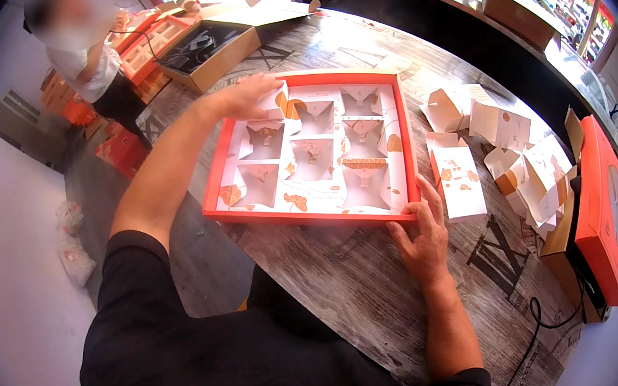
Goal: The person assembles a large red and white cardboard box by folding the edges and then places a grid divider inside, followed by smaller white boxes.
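A shallow red gift box (305, 221) lies on the table before me, holding a white cardboard insert (296, 182) with orange print. Several square openings run through the insert in a grid. At the far left corner, my left hand (250, 96) has its fingers and thumb closed about a raised white part of the insert. My right hand (423, 234) grips the near right corner of the box, fingers along its side and thumb by the front wall. Right of the box lies a white carton (458, 182) with orange print, apart from my hand.
Several folded white cartons (534, 178) lie at the right on the wood-patterned table (360, 276). A red case (603, 214) stands at the right edge, a black cable (538, 321) near it. An open cardboard box (225, 55) stands far left, near another person (82, 61).
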The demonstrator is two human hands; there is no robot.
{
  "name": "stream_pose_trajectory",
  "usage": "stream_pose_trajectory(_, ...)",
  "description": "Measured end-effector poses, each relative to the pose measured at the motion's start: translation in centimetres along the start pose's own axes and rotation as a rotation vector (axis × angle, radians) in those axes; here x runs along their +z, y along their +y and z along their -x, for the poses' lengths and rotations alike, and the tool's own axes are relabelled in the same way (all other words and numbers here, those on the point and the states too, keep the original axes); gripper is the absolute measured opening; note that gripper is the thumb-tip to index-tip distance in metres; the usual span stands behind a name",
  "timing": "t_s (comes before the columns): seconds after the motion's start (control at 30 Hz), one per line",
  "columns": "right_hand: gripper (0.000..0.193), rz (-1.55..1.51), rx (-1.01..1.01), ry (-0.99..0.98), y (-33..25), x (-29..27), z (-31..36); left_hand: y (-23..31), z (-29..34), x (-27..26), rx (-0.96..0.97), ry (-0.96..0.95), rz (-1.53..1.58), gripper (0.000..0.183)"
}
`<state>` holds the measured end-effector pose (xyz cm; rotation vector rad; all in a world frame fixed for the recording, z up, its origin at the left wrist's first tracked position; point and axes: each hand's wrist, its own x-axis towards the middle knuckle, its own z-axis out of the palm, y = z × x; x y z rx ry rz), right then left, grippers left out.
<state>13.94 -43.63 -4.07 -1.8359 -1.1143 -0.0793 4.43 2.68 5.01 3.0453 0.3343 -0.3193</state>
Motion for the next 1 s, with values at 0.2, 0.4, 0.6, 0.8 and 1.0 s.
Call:
stream_pose_trajectory(0.2,0.035,0.005,0.02,0.007,1.1,-0.1,0.6,-0.1,0.2,5.1,0.03,0.313,-0.141,0.076)
stream_pose_trajectory(0.4,0.043,0.003,-0.016,0.019,0.6,-0.1,0.4,1.0,1.1,9.4,-0.082,0.308,-0.003,0.078)
stream_pose_trajectory(0.6,0.053,0.016,-0.054,0.078,0.2,0.1,0.3,1.7,1.6,8.4,-0.091,0.353,-0.034,0.08)
stream_pose_trajectory(0.8,0.04,0.1,-0.214,0.271,0.3,-0.8,0.2,12.8,6.9,3.9,0.293,0.484,0.126,0.081)
stream_pose_trajectory(1.0,0.034,0.076,-0.287,0.225,1.2,-0.9,0.3,22.1,11.8,5.5,0.409,0.384,0.175,0.074)
